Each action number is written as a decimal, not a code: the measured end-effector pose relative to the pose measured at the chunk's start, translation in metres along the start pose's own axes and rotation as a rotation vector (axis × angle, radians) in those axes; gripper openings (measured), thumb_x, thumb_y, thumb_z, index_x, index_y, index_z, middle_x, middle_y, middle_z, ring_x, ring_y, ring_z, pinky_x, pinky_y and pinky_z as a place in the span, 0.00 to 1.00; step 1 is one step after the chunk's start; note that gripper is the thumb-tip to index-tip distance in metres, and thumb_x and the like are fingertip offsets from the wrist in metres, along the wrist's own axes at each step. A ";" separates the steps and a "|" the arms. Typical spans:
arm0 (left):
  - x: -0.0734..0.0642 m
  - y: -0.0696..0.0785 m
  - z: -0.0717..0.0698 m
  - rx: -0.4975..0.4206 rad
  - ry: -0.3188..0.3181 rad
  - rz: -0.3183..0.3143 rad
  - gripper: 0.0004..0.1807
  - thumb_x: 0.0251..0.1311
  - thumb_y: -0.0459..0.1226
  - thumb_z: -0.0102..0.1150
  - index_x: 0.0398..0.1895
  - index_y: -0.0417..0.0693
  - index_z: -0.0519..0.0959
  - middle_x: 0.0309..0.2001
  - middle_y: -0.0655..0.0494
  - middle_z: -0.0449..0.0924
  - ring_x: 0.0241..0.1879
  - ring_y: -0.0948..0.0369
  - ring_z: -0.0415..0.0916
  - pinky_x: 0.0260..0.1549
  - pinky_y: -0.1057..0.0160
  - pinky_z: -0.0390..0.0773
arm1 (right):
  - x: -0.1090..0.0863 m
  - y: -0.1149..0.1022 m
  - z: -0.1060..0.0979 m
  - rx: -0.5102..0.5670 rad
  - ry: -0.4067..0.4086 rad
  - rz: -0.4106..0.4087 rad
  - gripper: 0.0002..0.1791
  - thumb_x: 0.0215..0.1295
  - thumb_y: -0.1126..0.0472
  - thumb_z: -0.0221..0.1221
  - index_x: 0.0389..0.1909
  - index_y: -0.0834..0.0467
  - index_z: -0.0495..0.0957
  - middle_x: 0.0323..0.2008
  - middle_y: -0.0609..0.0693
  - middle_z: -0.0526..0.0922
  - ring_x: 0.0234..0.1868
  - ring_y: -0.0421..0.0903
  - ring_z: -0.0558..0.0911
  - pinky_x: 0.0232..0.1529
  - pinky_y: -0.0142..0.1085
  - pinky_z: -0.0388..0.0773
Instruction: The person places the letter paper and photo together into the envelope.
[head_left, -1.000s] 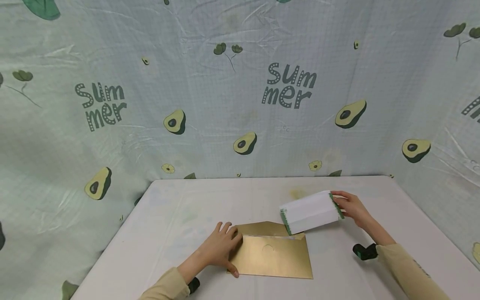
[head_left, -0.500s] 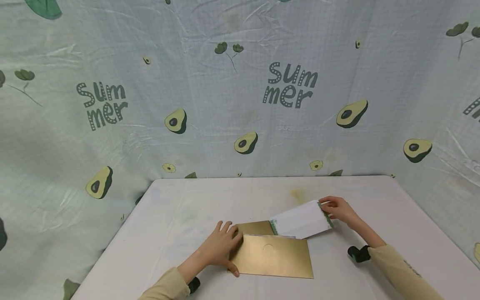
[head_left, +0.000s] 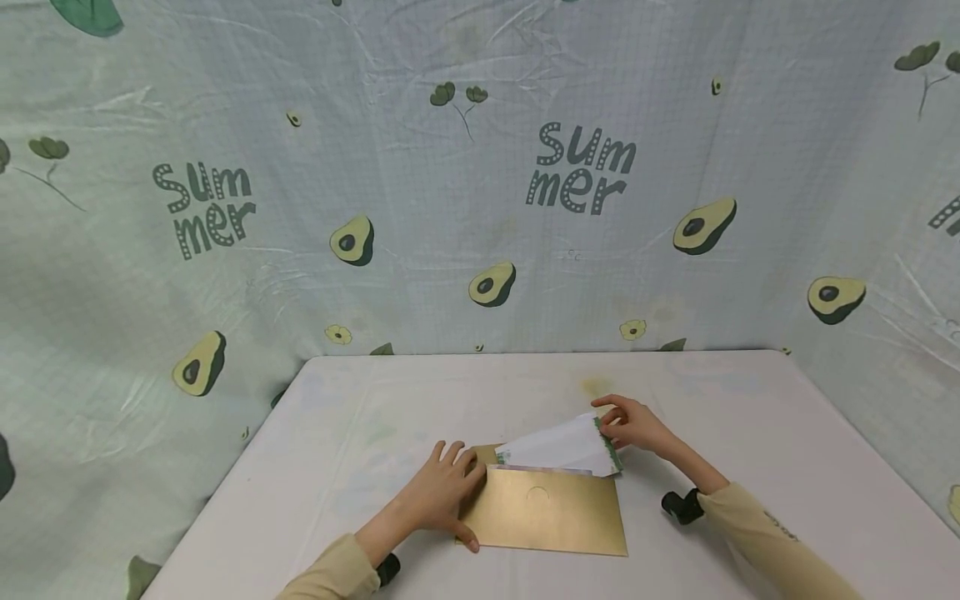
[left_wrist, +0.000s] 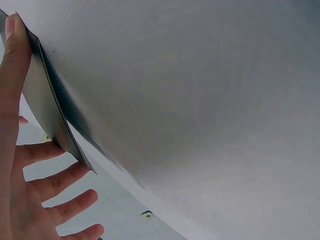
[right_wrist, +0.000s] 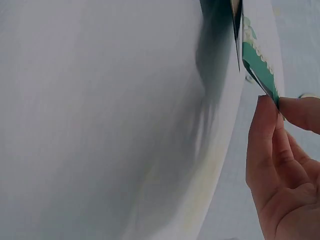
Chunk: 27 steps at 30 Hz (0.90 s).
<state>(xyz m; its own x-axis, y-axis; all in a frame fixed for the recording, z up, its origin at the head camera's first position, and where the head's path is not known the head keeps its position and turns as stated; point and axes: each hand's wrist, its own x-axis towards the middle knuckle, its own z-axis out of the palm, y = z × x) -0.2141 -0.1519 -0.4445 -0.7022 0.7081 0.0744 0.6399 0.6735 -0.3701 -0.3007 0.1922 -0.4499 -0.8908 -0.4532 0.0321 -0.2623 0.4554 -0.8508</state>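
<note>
A golden envelope (head_left: 547,512) lies on the table with its flap side away from me. My left hand (head_left: 444,492) holds its left end, thumb at the near corner and fingers at the far edge; in the left wrist view the envelope (left_wrist: 47,95) spans from thumb to index and middle fingers. My right hand (head_left: 633,427) pinches the right end of a folded white paper (head_left: 558,446) with green patterned edges. The paper slants over the flap, its lower edge at or inside the envelope's opening. The right wrist view shows its green end (right_wrist: 261,70) between thumb and fingertips.
The white table (head_left: 360,417) stands against a hanging cloth (head_left: 420,208) printed with avocados and lettering. Dark wrist-worn devices sit under both wrists, the right one (head_left: 681,506) just above the tabletop.
My right hand has moved left and slightly down with the folded paper. The paper now covers more of the flap, its lower part hidden at the opening. Left hand and envelope stay put.
</note>
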 end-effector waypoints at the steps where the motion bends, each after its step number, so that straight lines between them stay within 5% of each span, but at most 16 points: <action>1: 0.000 0.000 0.000 -0.001 -0.004 0.000 0.55 0.21 0.79 0.44 0.52 0.54 0.65 0.51 0.52 0.68 0.53 0.52 0.63 0.49 0.49 0.64 | 0.002 -0.001 0.003 -0.001 -0.012 -0.010 0.25 0.58 0.67 0.55 0.56 0.71 0.63 0.34 0.61 0.77 0.28 0.44 0.78 0.27 0.37 0.79; 6: 0.000 -0.001 -0.001 -0.016 -0.013 0.001 0.58 0.21 0.79 0.44 0.57 0.52 0.64 0.54 0.51 0.66 0.54 0.52 0.63 0.50 0.49 0.64 | 0.008 -0.007 0.017 -0.007 -0.049 -0.039 0.21 0.57 0.69 0.53 0.53 0.69 0.67 0.33 0.58 0.74 0.26 0.42 0.74 0.24 0.34 0.77; 17: -0.001 0.001 0.000 -0.024 -0.005 0.001 0.53 0.22 0.79 0.45 0.50 0.53 0.66 0.54 0.50 0.67 0.52 0.53 0.63 0.49 0.49 0.64 | 0.008 -0.012 0.028 0.014 -0.108 0.014 0.10 0.62 0.64 0.52 0.38 0.68 0.74 0.31 0.56 0.77 0.24 0.41 0.76 0.24 0.33 0.78; 27: 0.001 -0.001 -0.003 -0.030 -0.002 0.012 0.54 0.22 0.78 0.47 0.53 0.52 0.66 0.55 0.49 0.67 0.53 0.51 0.63 0.49 0.48 0.64 | 0.007 -0.011 0.019 0.012 -0.205 -0.032 0.12 0.61 0.66 0.52 0.43 0.67 0.76 0.28 0.55 0.78 0.23 0.39 0.74 0.25 0.32 0.76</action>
<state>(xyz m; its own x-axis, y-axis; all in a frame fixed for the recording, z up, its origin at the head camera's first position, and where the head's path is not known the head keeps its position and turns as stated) -0.2147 -0.1511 -0.4415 -0.6951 0.7156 0.0684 0.6571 0.6711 -0.3433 -0.2971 0.1692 -0.4507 -0.7877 -0.6143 -0.0471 -0.2838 0.4297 -0.8572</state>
